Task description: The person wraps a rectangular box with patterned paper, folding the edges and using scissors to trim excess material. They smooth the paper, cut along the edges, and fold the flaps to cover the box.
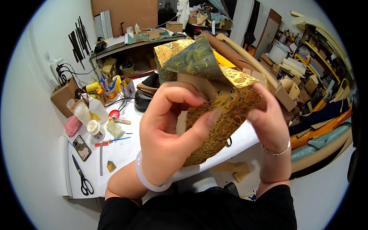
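In the head view, a gold-and-green sheet with a scrolling pattern and tan underside is held up, folded, above the near edge of a white-topped worktable. The left hand has thumb and index finger closed around a fold; the right hand grips the right edge, its farther fingers partly hidden. The step in hand looks like opening or shaping the fold. The next move probably calls for steady pinches and aligned edges.
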A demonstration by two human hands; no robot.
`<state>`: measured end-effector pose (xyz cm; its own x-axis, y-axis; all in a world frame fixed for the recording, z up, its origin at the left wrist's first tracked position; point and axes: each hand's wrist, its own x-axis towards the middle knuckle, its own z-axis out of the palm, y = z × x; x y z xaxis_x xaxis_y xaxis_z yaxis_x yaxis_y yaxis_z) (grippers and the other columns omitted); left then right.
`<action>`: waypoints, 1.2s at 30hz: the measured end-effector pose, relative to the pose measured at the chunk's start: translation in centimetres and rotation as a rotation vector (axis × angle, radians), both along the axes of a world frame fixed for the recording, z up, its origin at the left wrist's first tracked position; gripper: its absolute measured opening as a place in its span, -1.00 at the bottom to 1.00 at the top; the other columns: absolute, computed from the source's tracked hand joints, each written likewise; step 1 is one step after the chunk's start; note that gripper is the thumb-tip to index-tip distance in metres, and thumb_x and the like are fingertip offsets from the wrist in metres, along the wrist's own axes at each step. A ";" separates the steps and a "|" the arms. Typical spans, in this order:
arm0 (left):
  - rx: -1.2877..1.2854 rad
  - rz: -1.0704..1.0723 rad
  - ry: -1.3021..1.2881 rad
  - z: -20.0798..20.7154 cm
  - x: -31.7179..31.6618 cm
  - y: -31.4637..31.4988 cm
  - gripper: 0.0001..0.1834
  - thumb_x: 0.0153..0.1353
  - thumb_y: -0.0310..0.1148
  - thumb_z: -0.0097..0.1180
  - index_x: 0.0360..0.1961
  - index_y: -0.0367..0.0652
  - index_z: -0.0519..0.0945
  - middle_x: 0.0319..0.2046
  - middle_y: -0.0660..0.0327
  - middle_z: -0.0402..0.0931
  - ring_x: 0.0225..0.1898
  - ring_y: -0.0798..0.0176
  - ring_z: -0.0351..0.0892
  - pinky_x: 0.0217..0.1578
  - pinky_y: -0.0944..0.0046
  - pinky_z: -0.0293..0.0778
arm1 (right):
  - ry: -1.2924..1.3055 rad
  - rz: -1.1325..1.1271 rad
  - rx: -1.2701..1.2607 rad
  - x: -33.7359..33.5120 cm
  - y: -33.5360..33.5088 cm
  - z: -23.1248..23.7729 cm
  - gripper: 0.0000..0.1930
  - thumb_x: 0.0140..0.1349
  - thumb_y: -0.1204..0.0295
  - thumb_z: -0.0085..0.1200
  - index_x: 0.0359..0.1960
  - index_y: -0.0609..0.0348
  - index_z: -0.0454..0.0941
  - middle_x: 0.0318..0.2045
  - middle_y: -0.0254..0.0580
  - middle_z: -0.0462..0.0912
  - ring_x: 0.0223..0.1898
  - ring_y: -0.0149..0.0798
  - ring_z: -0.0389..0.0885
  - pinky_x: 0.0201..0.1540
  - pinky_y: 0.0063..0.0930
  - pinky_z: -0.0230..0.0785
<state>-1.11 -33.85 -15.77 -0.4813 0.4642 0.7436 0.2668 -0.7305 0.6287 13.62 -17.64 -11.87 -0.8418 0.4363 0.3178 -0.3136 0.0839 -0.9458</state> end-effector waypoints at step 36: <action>-0.369 -0.124 -0.090 4.9 -2.9 -0.5 -0.41 0.43 0.31 -0.18 -0.27 -0.05 0.41 -0.32 0.36 0.39 -0.26 0.40 0.37 -0.11 0.37 0.29 | 0.065 0.092 0.032 -1.9 -0.9 -0.9 -0.68 0.09 0.60 0.42 -0.08 0.35 0.70 -0.16 -0.19 0.77 -0.12 -0.40 0.70 0.00 -0.46 0.54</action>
